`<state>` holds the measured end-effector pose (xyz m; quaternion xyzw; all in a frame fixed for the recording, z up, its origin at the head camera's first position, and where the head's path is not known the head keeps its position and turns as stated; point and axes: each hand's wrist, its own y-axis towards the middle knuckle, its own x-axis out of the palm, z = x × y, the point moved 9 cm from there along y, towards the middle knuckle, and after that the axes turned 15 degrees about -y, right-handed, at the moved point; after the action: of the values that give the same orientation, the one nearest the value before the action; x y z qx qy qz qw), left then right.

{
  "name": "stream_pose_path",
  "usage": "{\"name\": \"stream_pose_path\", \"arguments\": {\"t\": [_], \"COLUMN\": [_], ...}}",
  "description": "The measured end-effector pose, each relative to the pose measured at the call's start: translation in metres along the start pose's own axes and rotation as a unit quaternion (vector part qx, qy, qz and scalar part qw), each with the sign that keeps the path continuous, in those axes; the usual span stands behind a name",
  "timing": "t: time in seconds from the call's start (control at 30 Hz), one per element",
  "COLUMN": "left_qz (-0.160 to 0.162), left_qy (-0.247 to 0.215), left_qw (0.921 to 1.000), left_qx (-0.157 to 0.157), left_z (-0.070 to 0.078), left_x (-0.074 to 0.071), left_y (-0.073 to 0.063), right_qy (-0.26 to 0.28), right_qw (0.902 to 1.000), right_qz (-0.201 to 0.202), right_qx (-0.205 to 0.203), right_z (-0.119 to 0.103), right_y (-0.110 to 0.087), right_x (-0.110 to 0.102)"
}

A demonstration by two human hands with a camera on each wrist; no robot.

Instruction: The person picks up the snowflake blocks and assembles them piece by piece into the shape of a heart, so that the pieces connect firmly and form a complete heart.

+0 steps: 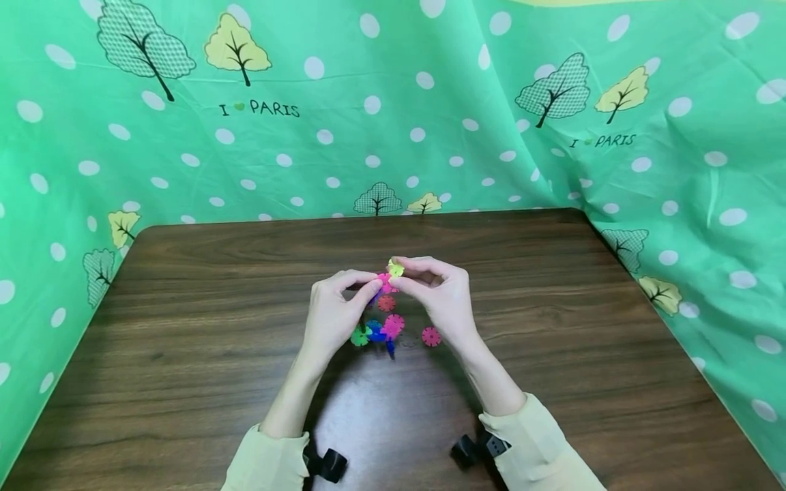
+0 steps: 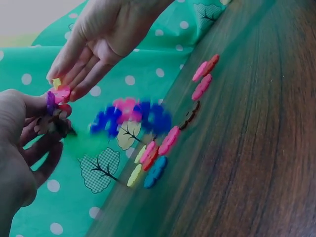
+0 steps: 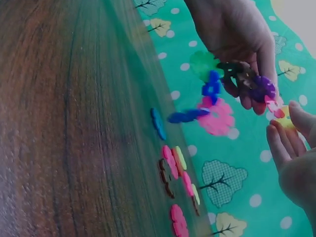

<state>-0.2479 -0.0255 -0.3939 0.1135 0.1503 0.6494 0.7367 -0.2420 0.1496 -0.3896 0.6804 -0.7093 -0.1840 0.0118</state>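
My left hand (image 1: 334, 314) pinches a chain of notched plastic snowflake discs near its purple disc (image 3: 264, 90) and pink end disc (image 1: 385, 281). Between the thumb and fingers of my right hand (image 1: 448, 296) is a yellow snowflake disc (image 1: 396, 269), touching that pink disc; whether their slots are joined I cannot tell. Below the left fingers the chain hangs in the air, with a brown disc (image 3: 239, 74), a green disc (image 3: 205, 65), blue discs (image 3: 211, 86) and a larger-looking pink disc (image 3: 217, 117). Fingers partly cover the brown and purple discs.
Several loose discs lie flat on the dark wooden table (image 1: 215, 354), among them a red disc (image 1: 386, 303), a pink disc (image 1: 431, 336) and a teal disc (image 2: 156, 172). A green dotted cloth (image 1: 344, 123) hangs behind the table.
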Motion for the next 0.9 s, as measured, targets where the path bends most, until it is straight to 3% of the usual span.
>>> {"name": "stream_pose_path", "arguments": {"t": [0.1,0.2,0.47,0.9], "left_qz": [-0.017,-0.034,-0.065,-0.005], "left_qy": [-0.014,-0.023,-0.012,-0.106], "left_qw": [0.9987,0.9965,0.9929,0.9815], "left_qx": [-0.047,-0.073,-0.099,-0.159], "left_z": [-0.009,-0.014,-0.019,-0.027], "left_x": [0.003,0.006,0.003,-0.021], "left_y": [-0.001,-0.001,-0.001,0.003], "right_qy": [-0.004,-0.013,-0.022,-0.049], "right_qw": [0.9998,0.9996,0.9979,0.9957], "right_qz": [-0.016,-0.026,-0.061,-0.079], "right_qx": [0.004,0.003,-0.007,0.000], "right_z": [0.003,0.003,-0.001,0.005], "right_y": [0.001,0.001,0.002,0.004], "right_x": [0.001,0.003,0.014,0.005]}}
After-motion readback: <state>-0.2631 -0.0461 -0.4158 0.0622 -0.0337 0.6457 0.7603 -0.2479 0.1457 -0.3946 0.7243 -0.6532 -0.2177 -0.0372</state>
